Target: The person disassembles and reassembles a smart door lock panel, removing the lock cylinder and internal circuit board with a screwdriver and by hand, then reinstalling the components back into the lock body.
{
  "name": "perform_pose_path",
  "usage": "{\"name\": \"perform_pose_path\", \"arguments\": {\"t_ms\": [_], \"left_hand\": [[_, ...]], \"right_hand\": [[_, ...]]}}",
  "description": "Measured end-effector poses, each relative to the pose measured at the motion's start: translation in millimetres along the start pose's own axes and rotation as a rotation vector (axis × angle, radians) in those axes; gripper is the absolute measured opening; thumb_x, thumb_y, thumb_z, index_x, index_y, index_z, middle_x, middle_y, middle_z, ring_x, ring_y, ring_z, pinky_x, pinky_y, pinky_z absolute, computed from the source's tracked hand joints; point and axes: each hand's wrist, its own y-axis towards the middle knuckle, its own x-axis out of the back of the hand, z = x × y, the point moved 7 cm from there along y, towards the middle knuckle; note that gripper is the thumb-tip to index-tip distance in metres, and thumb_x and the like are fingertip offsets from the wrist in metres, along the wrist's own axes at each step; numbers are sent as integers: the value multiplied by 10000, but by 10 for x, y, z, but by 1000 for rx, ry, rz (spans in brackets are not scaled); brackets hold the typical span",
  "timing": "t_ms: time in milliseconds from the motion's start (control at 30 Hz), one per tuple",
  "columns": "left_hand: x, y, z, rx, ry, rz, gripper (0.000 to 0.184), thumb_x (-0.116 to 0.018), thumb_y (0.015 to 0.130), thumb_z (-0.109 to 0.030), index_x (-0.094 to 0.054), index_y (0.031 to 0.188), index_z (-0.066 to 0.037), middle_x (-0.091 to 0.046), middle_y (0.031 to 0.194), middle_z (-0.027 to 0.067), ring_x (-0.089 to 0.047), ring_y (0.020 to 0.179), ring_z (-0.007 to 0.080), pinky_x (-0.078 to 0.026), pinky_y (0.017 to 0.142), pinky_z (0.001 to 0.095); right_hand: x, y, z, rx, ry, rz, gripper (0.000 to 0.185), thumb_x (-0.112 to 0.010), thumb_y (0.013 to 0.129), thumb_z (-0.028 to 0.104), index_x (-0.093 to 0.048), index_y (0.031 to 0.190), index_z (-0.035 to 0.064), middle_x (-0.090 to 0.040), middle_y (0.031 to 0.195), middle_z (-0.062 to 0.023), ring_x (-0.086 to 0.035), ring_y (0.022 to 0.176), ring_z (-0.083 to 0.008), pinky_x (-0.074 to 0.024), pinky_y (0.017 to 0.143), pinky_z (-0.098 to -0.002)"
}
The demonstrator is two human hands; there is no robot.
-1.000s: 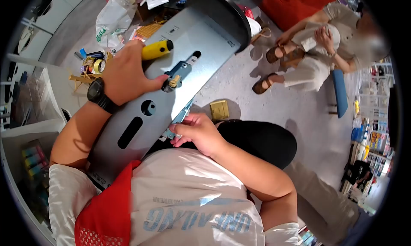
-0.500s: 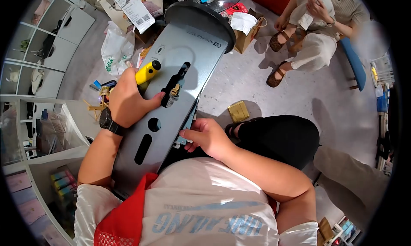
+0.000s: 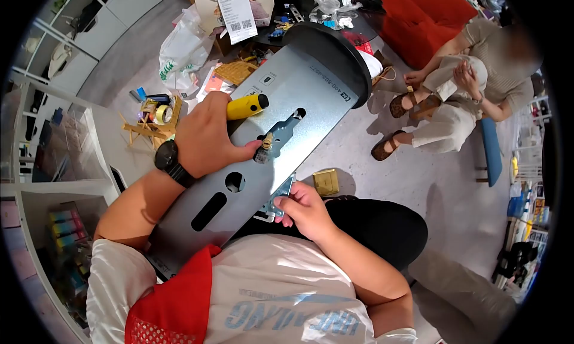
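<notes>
A long grey metal panel (image 3: 311, 128) with a black rounded end cap (image 3: 353, 51) lies slanted across my lap. My left hand (image 3: 209, 137) is closed round a yellow-handled tool (image 3: 244, 106), its thumb resting by a brass lock cylinder (image 3: 266, 143) in the panel's cutout. Under the panel's right edge, my right hand (image 3: 306, 209) pinches a bluish metal lock mechanism (image 3: 281, 199), partly hidden by the panel. Part of that mechanism shows through the cutout.
A seated person (image 3: 478, 87) is at the upper right, near a blue stool (image 3: 491, 152). A gold box (image 3: 326, 182) sits on the floor. A plastic bag (image 3: 186, 48), a wooden rack (image 3: 152, 125) with tape and white shelves (image 3: 63, 188) are at the left.
Between the frames the view shifts and tilts. The panel's angle changes slightly, and the blue mechanism shows differently through the cutout. Both hands keep their holds.
</notes>
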Motion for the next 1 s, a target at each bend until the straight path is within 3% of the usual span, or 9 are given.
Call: {"name": "perform_pose_path", "arguments": {"t_ms": [200,300,367,500,567,733,867,1000], "left_hand": [[16,-16,33,1,2,-30,787,-908,629,-467,-537,1140,3,-614,1021,170,-654,927,364,-540,749,433],[4,-37,45,32,-11,15,820,-904,638,-457,-530,1199,10,-617,1064,181,-647,963,378,-534,796,440],[-19,-46,81,89,-30,91,857,-905,647,-430,-516,1274,6,-618,1130,191,-633,1019,398,-521,853,455],[-2,-53,59,55,-24,67,840,-893,659,-467,-516,1235,13,-617,1092,194,-641,992,390,-529,822,450],[6,-60,29,-12,-3,-3,817,-883,667,-513,-521,1162,26,-614,1039,196,-654,936,380,-545,768,443],[-19,-57,45,-5,9,18,803,-880,664,-513,-526,1147,21,-615,1034,191,-653,933,376,-542,763,443],[-6,-39,30,17,12,48,789,-881,658,-510,-527,1128,16,-612,1021,182,-652,926,373,-540,753,443],[-5,-31,24,12,15,51,770,-879,658,-508,-527,1110,6,-607,1009,179,-650,919,367,-538,743,438]], "right_hand": [[149,-84,82,-30,72,-130,141,-597,967,123,-639,1073,40,-615,810,15,-514,595,-52,-404,519,-202],[285,-114,167,-8,158,-57,139,-592,952,102,-640,1063,35,-605,801,19,-482,562,-44,-386,490,-212],[377,-105,124,-22,104,15,162,-602,941,108,-654,1073,30,-612,794,20,-485,561,-40,-383,481,-212],[567,-71,314,-14,-177,137,223,-625,916,123,-688,1104,22,-637,787,13,-501,566,-42,-390,484,-203],[736,-34,353,-36,-85,55,246,-639,901,126,-711,1107,13,-683,830,-7,-560,598,-63,-460,557,-199],[691,-105,315,7,-37,-28,263,-632,987,185,-671,1182,12,-723,923,-61,-714,759,-152,-577,643,-262],[327,-254,305,-28,252,-154,300,-694,985,187,-634,1195,-19,-729,998,-96,-737,822,-184,-652,679,-359],[375,-229,192,105,323,-187,305,-701,960,93,-622,1231,-22,-738,1017,-109,-740,820,-170,-638,680,-310]]}}
